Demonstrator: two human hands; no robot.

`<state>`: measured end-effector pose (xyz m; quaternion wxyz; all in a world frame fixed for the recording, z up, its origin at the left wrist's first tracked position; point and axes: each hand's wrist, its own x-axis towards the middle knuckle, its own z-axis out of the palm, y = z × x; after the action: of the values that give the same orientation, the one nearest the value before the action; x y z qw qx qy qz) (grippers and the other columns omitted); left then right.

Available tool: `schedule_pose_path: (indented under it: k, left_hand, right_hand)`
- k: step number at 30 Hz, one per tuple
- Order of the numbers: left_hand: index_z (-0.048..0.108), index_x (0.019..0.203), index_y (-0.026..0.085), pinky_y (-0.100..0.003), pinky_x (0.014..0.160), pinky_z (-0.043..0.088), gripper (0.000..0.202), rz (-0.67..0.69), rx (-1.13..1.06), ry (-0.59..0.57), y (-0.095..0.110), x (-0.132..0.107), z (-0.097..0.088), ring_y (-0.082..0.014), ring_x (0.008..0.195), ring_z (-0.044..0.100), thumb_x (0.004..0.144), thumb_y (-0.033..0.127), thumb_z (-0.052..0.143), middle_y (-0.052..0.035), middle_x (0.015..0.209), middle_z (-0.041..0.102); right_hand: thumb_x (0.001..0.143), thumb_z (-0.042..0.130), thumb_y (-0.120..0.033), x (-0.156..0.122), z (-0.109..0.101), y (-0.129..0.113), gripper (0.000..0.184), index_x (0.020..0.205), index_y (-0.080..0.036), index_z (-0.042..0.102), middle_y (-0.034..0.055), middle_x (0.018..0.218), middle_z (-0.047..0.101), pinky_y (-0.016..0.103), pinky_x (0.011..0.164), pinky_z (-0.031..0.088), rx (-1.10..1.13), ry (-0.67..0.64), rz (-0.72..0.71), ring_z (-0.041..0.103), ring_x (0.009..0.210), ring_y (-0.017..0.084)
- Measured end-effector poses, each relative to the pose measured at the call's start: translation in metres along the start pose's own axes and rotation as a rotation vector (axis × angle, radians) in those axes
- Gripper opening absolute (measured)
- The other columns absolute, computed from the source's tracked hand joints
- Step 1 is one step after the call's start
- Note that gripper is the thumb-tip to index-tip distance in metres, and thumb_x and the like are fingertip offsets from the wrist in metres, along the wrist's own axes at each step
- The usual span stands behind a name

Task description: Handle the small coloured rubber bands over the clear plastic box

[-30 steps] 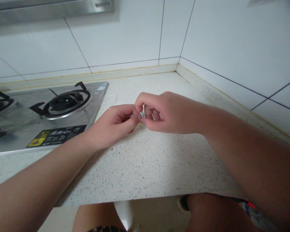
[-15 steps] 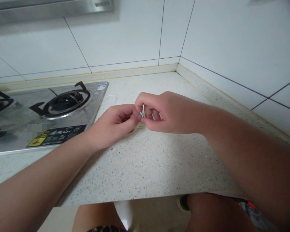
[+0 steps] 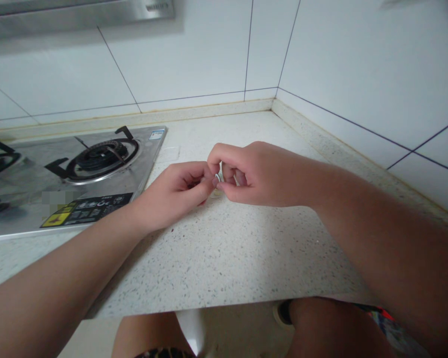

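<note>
Both my hands meet just above the speckled countertop (image 3: 227, 258), right of the stove. My left hand (image 3: 175, 191) is curled, its thumb and fingertips pinched against a small white ring-like thing (image 3: 218, 177). My right hand (image 3: 254, 171) is also curled into a pinch, its forefinger and thumb closed on the same small white thing from the other side. Most of that thing is hidden by my fingers, so I cannot make out what it is.
A steel gas stove (image 3: 70, 174) with black burner grates lies at the left, with a label on its front. White tiled walls (image 3: 321, 59) form a corner behind. The counter's front edge runs below my arms, and my knees show under it.
</note>
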<state>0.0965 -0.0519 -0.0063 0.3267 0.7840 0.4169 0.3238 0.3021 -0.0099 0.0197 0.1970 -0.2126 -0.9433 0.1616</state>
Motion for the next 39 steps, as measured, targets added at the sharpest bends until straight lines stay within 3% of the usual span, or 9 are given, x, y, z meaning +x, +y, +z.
schedule_pose_path:
  k: [39]
  left_hand:
    - [0.058,0.072,0.014,-0.019,0.046,0.031,0.019,-0.011,0.016,0.000,0.0023,0.0008,-0.0002,-0.0071,0.051,0.037,0.089,0.017,0.051,0.0047,0.056,0.048]
  right_hand:
    - [0.082,0.057,-0.017,-0.0005,-0.0001,0.0001,0.021,0.103,-0.021,0.057,-0.0052,0.068,0.060,0.026,0.062,0.025,0.005,-0.005,-0.003,0.048,0.060,0.010]
